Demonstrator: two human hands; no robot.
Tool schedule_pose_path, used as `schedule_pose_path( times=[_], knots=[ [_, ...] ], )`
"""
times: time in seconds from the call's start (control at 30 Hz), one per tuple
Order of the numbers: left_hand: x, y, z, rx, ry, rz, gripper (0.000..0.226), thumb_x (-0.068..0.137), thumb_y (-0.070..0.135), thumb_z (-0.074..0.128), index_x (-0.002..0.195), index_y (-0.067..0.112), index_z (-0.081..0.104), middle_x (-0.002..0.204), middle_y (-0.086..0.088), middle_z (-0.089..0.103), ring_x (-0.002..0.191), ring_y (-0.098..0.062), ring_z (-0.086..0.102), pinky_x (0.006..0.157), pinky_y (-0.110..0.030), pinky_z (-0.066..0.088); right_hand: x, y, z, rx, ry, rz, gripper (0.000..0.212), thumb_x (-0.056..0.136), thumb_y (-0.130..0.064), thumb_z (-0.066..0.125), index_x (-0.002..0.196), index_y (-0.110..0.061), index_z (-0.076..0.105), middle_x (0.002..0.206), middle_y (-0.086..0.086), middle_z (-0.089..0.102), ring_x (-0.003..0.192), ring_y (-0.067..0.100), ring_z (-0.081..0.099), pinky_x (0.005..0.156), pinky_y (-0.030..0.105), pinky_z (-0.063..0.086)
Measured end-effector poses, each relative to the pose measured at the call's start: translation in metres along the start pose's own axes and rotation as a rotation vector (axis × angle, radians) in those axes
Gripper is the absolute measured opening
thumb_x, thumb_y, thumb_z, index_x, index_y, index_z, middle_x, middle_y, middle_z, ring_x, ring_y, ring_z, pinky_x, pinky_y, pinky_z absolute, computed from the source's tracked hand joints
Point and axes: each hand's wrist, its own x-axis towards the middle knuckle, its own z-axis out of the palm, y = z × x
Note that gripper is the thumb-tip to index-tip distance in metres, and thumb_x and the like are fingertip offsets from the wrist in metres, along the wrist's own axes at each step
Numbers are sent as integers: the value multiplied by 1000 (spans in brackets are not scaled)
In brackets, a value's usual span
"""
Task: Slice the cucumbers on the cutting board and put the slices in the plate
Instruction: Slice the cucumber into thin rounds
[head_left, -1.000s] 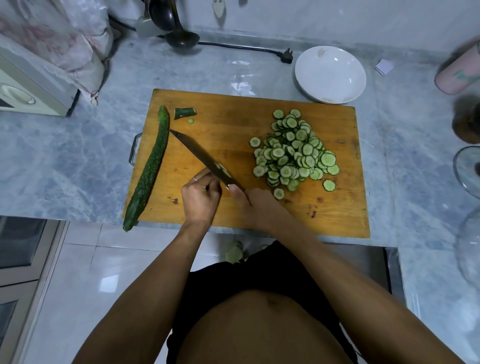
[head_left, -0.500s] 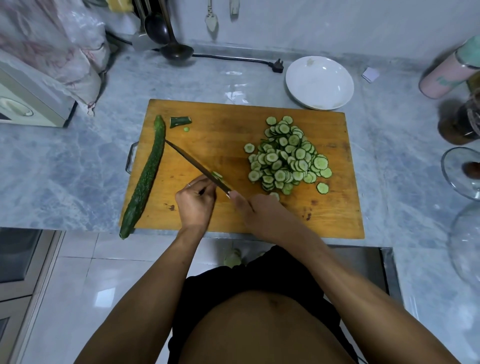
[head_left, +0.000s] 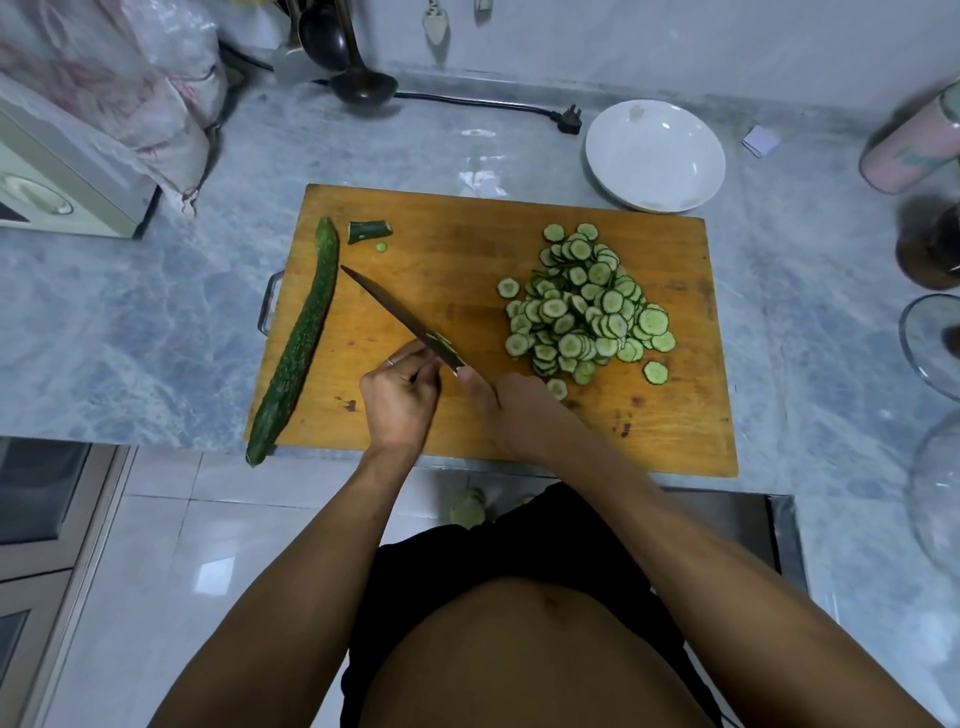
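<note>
Here, a wooden cutting board (head_left: 467, 249) lying on the grey marble counter (head_left: 130, 322). Along its left edge, one whole cucumber (head_left: 298, 345), near end hanging over the counter's front. Beside its far tip, a cut-off end piece (head_left: 369, 231) and one tiny slice (head_left: 382, 247). On the right half of the board, a heap of cucumber slices (head_left: 587, 306), a few strays lying just beside it. Right hand (head_left: 511, 408) clamped round the handle of a knife (head_left: 400, 317), blade slanting up-left over the board, green bits stuck to it near the heel. Left hand (head_left: 400, 397) with fingers curled together just left of the blade's heel; whatever sits under them too hidden to tell. Beyond the board's far right corner, a white plate (head_left: 654, 156), holding no slices.
</note>
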Motion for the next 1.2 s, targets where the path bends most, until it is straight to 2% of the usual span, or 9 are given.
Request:
schedule_pose_path(
  times=[0.2,0.43,0.5,0.63,0.73,0.87,0.93,1.0,1.2],
  knots=[
    [1,0,-1,53,-29,10,20,80,-3,60,86,2,79,99,-7,76,87,-18,69,72,-20,49,1,5,9,1,17,-25,65,102,-58,27,78,-7,60,88,18,65,92,29,60,73,29,35],
    [1,0,0,45,-20,-9,16,86,4,71,100,5,78,110,-6,74,102,-16,67,92,-18,49,-6,5,-12,265,38,95,72,98,-67,25,67,-10,55,62,6,58,53,16,54,57,33,52],
    [1,1,-2,35,-38,-24,20,90,5,67,108,8,75,114,-6,72,107,-20,66,95,-24,50,-10,10,-23,441,-14,174,69,96,-70,26,74,-12,56,59,3,55,44,13,50,43,24,45],
    [4,4,-11,82,-116,-22,28,93,8,61,120,10,70,121,-5,69,113,-24,61,97,-25,46,-20,25,-41,610,-52,289,61,96,-68,33,80,-14,56,54,-4,51,42,12,43,45,23,37],
    [13,11,-24,73,-85,-33,30,93,8,63,122,10,69,123,-5,68,116,-19,58,99,-10,35,-30,32,-52,505,37,204,56,100,-61,35,78,-13,55,55,-3,51,44,11,44,50,27,37],
    [29,36,-41,9,65,8,25,93,5,61,116,6,72,116,-6,70,110,-17,61,100,-32,49,-38,50,-65,112,192,-38,53,100,-57,39,71,-14,53,64,2,60,63,20,63,57,39,43],
    [36,56,-46,-14,104,145,22,92,2,62,110,3,73,112,-7,70,107,-16,63,97,-30,50,-40,60,-69,-35,199,-62,50,97,-60,41,80,-16,56,73,5,62,67,23,62,57,40,44],
    [45,75,-46,-34,-4,338,18,90,4,65,104,4,75,107,-6,71,101,-14,64,93,-26,50,-42,65,-71,-200,200,-53,48,96,-61,43,84,-16,54,73,4,58,63,21,54,54,37,37],
    [63,105,-18,155,-876,504,25,83,21,60,101,23,77,102,6,69,96,-12,63,80,-35,52,-41,80,-60,-460,232,-118,55,90,-74,32,82,-21,45,76,2,59,68,24,59,58,39,48]
  ],
)
